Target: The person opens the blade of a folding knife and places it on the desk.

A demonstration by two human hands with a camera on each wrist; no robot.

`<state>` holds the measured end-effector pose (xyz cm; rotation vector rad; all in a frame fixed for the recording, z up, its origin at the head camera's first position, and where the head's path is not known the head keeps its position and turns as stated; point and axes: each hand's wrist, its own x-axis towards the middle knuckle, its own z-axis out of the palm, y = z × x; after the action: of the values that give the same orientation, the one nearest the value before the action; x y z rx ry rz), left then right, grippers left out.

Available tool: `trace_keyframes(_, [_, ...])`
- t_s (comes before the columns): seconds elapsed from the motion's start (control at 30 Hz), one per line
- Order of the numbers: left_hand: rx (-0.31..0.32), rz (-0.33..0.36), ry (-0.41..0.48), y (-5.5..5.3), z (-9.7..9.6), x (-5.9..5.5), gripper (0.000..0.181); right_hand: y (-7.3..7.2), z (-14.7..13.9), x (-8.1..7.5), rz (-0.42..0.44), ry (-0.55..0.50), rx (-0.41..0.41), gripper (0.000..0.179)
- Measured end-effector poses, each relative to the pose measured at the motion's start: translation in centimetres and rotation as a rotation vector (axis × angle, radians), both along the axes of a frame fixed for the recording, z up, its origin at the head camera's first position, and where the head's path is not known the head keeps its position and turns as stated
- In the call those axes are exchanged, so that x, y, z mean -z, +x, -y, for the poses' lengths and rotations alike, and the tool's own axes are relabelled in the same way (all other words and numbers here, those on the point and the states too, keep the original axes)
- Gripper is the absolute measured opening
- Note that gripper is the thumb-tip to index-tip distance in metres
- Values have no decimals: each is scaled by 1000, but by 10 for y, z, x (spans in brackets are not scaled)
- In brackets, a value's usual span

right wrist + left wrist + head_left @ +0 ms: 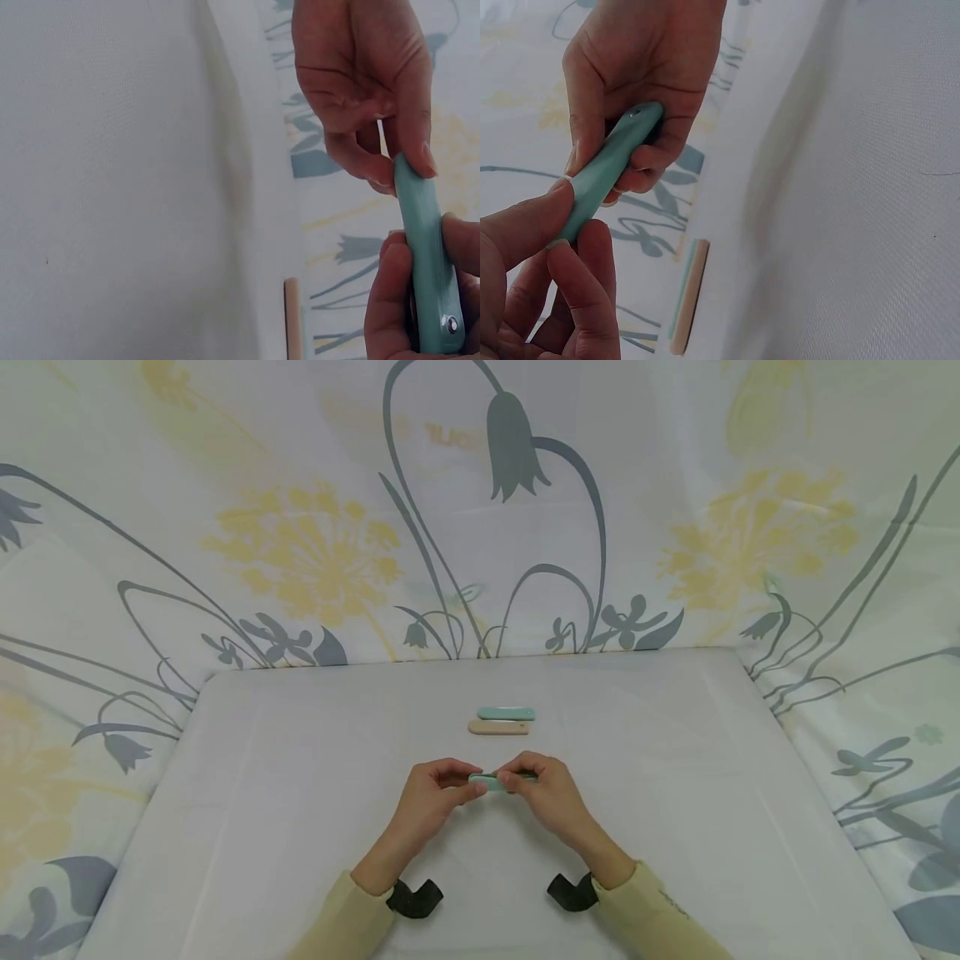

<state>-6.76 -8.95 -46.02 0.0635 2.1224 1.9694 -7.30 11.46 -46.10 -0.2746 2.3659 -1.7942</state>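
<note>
Both hands hold one slim teal handle (487, 782) with rounded ends, in front of the chest and above the table. A small metal rivet shows near one end in both wrist views; whether it is a folding knife I cannot tell. My left hand (431, 797) pinches the end away from the rivet between thumb and fingers. With thumb and curled fingers, my right hand (551, 793) grips the riveted end. Just beyond the hands, a similar teal piece (506, 713) and a beige piece (498, 727) lie side by side on the table.
The white table (285, 793) reaches back to a flower-patterned cloth (450, 543) that hangs behind and at both sides. A black curved mount (416, 899) sits at the left wrist, and another black mount (572, 893) at the right wrist.
</note>
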Motion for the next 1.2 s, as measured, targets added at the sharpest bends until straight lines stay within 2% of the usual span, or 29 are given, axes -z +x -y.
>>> trace_keyframes(0.23, [-9,-3,-11,-2,-1,2,23,3,7,-1,-21,-12,84,6])
trace_keyframes(0.53, [-21,6,-13,-1,-3,4,23,5,9,3,-64,7,139,7])
trace_keyframes(0.8, [-32,13,-6,0,-3,2,26,8,14,5,-68,-35,196,7])
trace_keyframes(0.97, [-27,28,-11,0,-3,3,27,7,15,6,-87,-12,243,7])
trace_keyframes(1.2, [-33,57,-24,2,-6,5,27,5,14,3,-1,-90,304,10])
